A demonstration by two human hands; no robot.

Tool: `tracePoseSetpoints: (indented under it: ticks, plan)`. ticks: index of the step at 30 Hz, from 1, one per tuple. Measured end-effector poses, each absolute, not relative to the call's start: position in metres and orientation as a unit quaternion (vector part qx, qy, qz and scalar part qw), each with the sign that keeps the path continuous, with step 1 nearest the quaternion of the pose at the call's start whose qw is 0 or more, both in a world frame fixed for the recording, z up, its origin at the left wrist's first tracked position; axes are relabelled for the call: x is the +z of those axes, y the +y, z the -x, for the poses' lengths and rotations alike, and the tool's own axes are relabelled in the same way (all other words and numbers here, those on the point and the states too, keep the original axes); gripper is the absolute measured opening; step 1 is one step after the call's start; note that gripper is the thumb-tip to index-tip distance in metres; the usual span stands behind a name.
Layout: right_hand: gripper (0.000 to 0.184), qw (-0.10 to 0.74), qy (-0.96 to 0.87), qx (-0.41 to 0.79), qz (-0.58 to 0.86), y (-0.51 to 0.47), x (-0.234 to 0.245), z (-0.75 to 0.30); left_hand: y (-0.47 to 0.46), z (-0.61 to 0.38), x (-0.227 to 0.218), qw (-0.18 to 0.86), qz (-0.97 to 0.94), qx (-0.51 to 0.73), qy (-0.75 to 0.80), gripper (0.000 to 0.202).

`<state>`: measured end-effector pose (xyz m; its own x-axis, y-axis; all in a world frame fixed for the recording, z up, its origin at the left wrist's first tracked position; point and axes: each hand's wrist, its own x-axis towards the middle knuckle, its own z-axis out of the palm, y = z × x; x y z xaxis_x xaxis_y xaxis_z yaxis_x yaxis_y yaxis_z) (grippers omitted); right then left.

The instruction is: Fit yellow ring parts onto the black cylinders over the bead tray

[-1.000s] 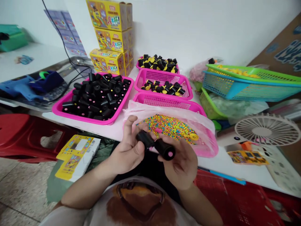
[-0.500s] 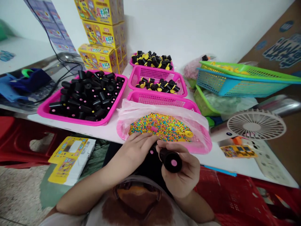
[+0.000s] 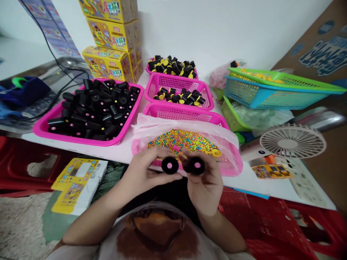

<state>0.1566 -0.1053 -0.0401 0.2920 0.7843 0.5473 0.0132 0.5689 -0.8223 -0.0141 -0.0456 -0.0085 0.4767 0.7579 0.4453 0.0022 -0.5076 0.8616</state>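
My left hand (image 3: pixel 143 166) is closed around a black cup (image 3: pixel 166 169), its round end with a pink dot facing me. Beside it, my right hand (image 3: pixel 207 184) grips a second black cup (image 3: pixel 194 172), also with a pink dot at its end. The two cups are side by side with a small gap, just over the near edge of a plastic-lined pink basket (image 3: pixel 235 169). Small multicoloured beads (image 3: pixel 187 139) fill that basket, with a pink piece (image 3: pixel 176 148) and a yellow cap (image 3: pixel 216 153) lying on them.
At left, a pink tray (image 3: pixel 43 131) holds many black cups. Behind the beads, a pink basket (image 3: pixel 210 94) contains black cups with yellow caps. Yellow boxes (image 3: pixel 107 63) are stacked by the wall. A white fan (image 3: pixel 292 141) and a blue basket (image 3: pixel 255 95) are on the right.
My left hand has lifted a black cup from low beside the basket and turned its dotted end towards me. My right hand has moved its cup slightly up and left.
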Motion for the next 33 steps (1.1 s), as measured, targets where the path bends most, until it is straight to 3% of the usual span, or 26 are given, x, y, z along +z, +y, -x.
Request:
tracePoseSetpoints:
  ticks: [5, 7, 11, 13, 17, 20, 25, 33]
  plan:
    - [0.042, 0.594, -0.639, 0.215, 0.438, -0.103, -0.043, -0.162, -0.043, 0.010, -0.011, 0.547, -0.702, 0.382, 0.250, 0.038]
    - [0.047, 0.544, -0.682, 0.169, 0.459, -0.101, -0.038, -0.168, -0.041, 0.010, -0.008, 0.526, -0.722, 0.368, 0.257, 0.035]
    - [0.040, 0.454, -0.737, 0.142, 0.479, -0.082, -0.012, -0.195, -0.029, 0.011, 0.002, 0.425, -0.778, 0.378, 0.267, 0.053]
    - [0.036, 0.397, -0.766, 0.170, 0.476, -0.062, 0.003, -0.211, -0.021, 0.013, 0.005, 0.360, -0.798, 0.392, 0.283, 0.043]
    - [0.020, 0.156, -0.821, 0.212, 0.507, -0.019, 0.009, -0.224, -0.011, 0.015, 0.001, 0.320, -0.791, 0.431, 0.294, 0.030]
    - [0.018, 0.050, -0.830, 0.192, 0.521, -0.003, -0.004, -0.215, -0.010, 0.014, -0.004, 0.306, -0.799, 0.424, 0.298, 0.035]
    - [0.014, 0.019, -0.843, 0.194, 0.502, -0.002, -0.011, -0.210, -0.011, 0.015, -0.004, 0.283, -0.810, 0.395, 0.329, 0.027]
    - [0.029, 0.058, -0.890, 0.181, 0.414, 0.001, 0.010, -0.255, -0.006, 0.020, -0.005, 0.315, -0.802, 0.380, 0.336, 0.025]
